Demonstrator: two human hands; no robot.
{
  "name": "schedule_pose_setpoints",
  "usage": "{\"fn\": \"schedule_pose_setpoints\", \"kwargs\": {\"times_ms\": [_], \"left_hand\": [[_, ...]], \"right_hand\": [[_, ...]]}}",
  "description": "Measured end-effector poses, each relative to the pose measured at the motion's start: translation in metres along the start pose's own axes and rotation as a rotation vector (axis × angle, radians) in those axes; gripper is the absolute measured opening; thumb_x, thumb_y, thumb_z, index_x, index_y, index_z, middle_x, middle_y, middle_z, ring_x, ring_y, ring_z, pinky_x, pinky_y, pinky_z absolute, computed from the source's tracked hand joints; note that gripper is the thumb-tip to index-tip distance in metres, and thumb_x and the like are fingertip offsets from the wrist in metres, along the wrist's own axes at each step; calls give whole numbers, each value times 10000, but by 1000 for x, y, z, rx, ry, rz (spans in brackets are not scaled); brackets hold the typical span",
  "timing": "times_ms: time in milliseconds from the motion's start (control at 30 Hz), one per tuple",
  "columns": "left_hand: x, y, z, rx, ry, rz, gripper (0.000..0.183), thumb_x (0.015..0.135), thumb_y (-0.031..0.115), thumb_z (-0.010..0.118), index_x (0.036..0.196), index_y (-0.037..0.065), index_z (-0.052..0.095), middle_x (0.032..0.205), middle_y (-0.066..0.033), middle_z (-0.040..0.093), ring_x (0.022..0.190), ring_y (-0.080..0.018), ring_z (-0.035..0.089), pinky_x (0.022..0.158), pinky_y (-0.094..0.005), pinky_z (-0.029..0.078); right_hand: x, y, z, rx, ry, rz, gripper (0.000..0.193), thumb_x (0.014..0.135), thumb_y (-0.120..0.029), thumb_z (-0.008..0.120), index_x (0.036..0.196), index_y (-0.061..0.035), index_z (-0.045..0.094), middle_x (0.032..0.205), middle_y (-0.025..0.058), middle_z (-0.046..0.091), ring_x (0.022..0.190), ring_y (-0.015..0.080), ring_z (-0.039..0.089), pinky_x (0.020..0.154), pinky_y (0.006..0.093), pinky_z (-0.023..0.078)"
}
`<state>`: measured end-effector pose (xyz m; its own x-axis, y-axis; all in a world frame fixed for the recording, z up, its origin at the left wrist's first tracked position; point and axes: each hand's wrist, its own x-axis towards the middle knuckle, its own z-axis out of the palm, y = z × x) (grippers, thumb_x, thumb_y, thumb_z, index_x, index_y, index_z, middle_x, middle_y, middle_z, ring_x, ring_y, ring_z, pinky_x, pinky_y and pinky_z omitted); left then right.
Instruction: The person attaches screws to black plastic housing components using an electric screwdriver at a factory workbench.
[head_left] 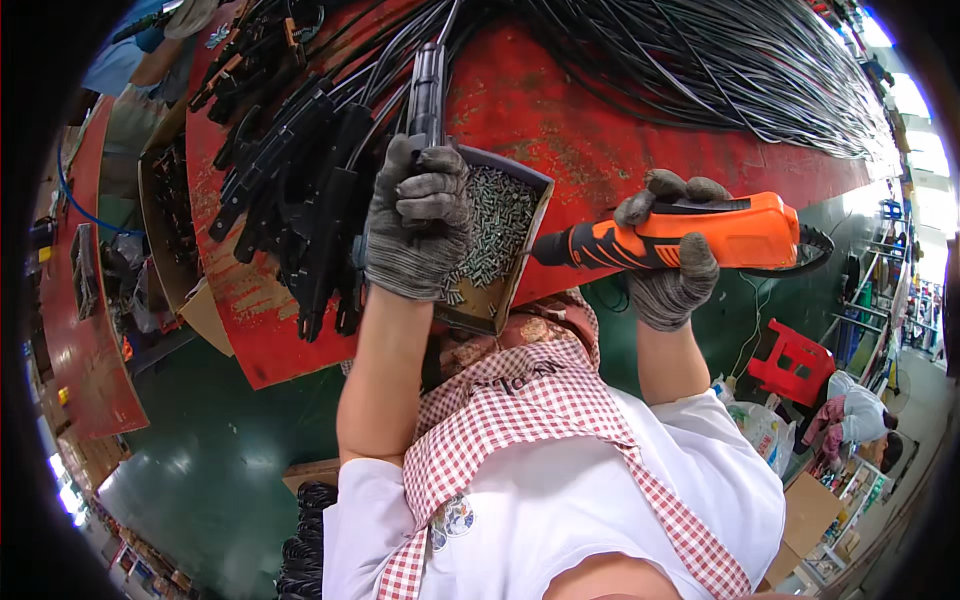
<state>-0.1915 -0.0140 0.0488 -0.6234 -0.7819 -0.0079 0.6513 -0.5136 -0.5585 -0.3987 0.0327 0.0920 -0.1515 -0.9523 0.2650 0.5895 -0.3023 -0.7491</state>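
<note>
My gloved left hand (418,220) is closed around a black elongated plastic part (427,95) that points away from me, with a cable running from its far end. In my gloved right hand (676,275) lies an orange and black power screwdriver (730,232), its dark nose turned left toward a shallow box (543,205). Many small silvery screws (495,215) fill that box, which sits just right of my left hand. The screwdriver's tip is close to the box's right wall; whether they touch I cannot tell.
A red worn table (600,150) carries black plastic parts (290,180) on the left and a large bundle of dark cables (690,70) at the far side. A red stool (792,362) stands on the right. Another person (855,420) is beyond it; another is partly visible upper left.
</note>
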Motion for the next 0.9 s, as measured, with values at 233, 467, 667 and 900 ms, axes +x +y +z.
{"fn": "schedule_pose_setpoints", "kwargs": {"times_ms": [233,467,667,900], "left_hand": [[-15,7,1,620,332,239,307,818,310,515,818,6,472,647,-101,517,410,-77,464,288,-149,370],[-14,15,-3,531,294,156,351,850,335,444,882,-14,451,694,-129,512,428,-93,485,295,-146,391],[-14,11,0,570,296,194,353,854,327,439,840,-25,460,678,-115,509,422,-86,484,291,-136,385],[-16,14,-3,561,291,194,353,848,335,450,816,-16,462,662,-107,505,409,-76,476,284,-128,375]], "right_hand": [[-5,19,5,-78,-3,49,421,681,-231,676,959,18,480,860,128,559,700,187,564,654,324,475],[0,31,9,-198,-47,106,451,667,-263,682,948,43,505,763,82,556,719,154,546,680,284,459],[0,37,8,-184,-56,131,414,682,-223,672,952,37,496,809,93,550,734,153,544,686,287,458],[2,38,8,-178,-41,105,419,683,-210,670,973,19,472,849,101,546,750,165,548,686,305,463]]}}
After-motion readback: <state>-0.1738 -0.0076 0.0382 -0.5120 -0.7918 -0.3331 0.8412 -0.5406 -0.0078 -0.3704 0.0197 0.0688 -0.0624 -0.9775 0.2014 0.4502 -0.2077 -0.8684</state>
